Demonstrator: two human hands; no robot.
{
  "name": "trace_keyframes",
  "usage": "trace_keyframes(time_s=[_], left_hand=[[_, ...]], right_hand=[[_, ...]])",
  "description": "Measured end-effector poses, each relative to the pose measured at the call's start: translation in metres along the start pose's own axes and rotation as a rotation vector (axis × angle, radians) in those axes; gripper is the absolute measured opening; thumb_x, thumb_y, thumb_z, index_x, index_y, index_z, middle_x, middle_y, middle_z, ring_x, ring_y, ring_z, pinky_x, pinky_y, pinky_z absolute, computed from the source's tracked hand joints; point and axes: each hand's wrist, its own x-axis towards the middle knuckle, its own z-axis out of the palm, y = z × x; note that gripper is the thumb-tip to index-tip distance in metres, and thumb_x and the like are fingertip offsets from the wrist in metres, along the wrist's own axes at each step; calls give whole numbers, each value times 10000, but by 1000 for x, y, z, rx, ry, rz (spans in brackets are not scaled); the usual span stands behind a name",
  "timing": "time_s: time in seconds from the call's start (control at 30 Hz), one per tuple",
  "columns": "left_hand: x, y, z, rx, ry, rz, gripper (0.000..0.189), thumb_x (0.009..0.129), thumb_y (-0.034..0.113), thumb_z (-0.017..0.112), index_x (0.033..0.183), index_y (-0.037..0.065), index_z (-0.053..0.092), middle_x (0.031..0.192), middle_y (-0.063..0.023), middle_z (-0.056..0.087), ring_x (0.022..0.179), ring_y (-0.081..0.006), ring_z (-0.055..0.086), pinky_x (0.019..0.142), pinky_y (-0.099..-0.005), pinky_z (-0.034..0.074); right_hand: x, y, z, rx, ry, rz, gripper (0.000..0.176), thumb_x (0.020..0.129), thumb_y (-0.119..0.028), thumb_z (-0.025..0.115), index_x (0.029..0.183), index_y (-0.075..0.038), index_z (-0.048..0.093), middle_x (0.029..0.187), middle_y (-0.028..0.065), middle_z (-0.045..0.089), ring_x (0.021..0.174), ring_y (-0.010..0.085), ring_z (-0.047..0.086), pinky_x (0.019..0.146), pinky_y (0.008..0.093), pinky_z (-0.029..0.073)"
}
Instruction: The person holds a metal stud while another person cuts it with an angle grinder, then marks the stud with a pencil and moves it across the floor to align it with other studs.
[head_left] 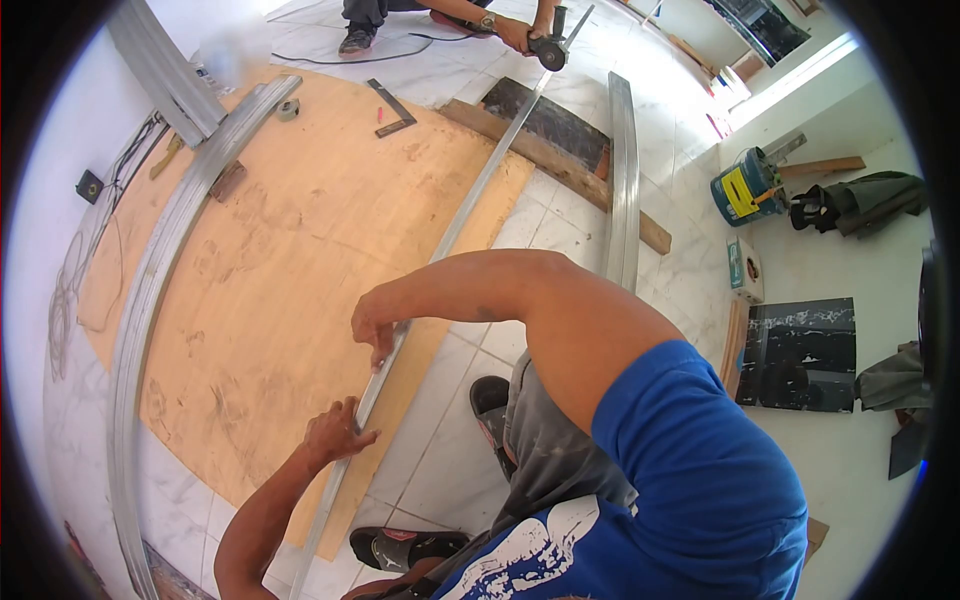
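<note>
A long, thin metal channel [462, 212] lies diagonally over a plywood sheet [290, 250]. My left hand [331, 433] is closed around its nearer part, thumb on one side and fingers on the other. Farther up the same channel, my right hand [375, 328] bends down at the wrist with its fingertips gripping the edge. At the far end, another person's hands [515, 36] hold an angle grinder [548, 52] against the channel. Part of my left forearm is cut off by the bottom of the view.
Stacked metal channels [150, 270] run along the left, and more channels [622, 180] lie at right across a wooden plank [655, 235]. A carpenter's square [393, 110] and a tape measure [288, 110] rest on the plywood. A bucket [745, 190] stands by the wall. A cord [350, 60] crosses the tiles.
</note>
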Motion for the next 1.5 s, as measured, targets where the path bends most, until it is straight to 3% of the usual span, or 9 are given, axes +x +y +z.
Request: trace_keyframes(time_s=[0.53, 1.03, 1.13, 1.23, 1.5], left_hand=[[0, -8, -2, 22, -58, 53, 641, 884, 487, 604, 1343, 64, 455, 1117, -248, 608, 976, -428, 645, 835, -506, 523], [0, -9, -3, -5, -72, 56, 616, 892, 475, 601, 1346, 80, 472, 1080, -235, 612, 958, -421, 645, 822, -500, 521], [-1, -10, -1, -12, -17, 94, 592, 894, 471, 612, 1268, 25, 502, 1006, -236, 624, 912, -418, 644, 783, -496, 523], [0, -9, -3, -16, -70, 50, 616, 889, 462, 613, 1354, 85, 469, 1075, -233, 613, 968, -417, 642, 826, -492, 520], [-1, -12, 0, -37, -37, 86, 612, 898, 452, 609, 1348, 62, 466, 1048, -232, 616, 940, -409, 647, 805, -488, 522]], right_hand=[[-8, -5, 5, -41, -10, 37, 774, 808, -721, 562, 1002, 9, 733, 1051, 198, 697, 1013, 358, 637, 879, 458, 493], [-1, -2, 9, -28, -47, 34, 745, 800, -742, 548, 926, -38, 757, 995, 158, 710, 979, 326, 644, 856, 461, 497], [3, -2, 11, -41, -41, 57, 757, 790, -751, 553, 931, -35, 755, 999, 160, 709, 980, 328, 644, 855, 462, 497], [9, 2, 14, -47, -45, 39, 773, 780, -755, 560, 945, -24, 749, 1010, 166, 706, 979, 336, 642, 857, 461, 497], [4, -1, 11, -38, -44, 42, 763, 778, -736, 581, 937, -9, 746, 972, 179, 708, 958, 342, 648, 845, 455, 499]])
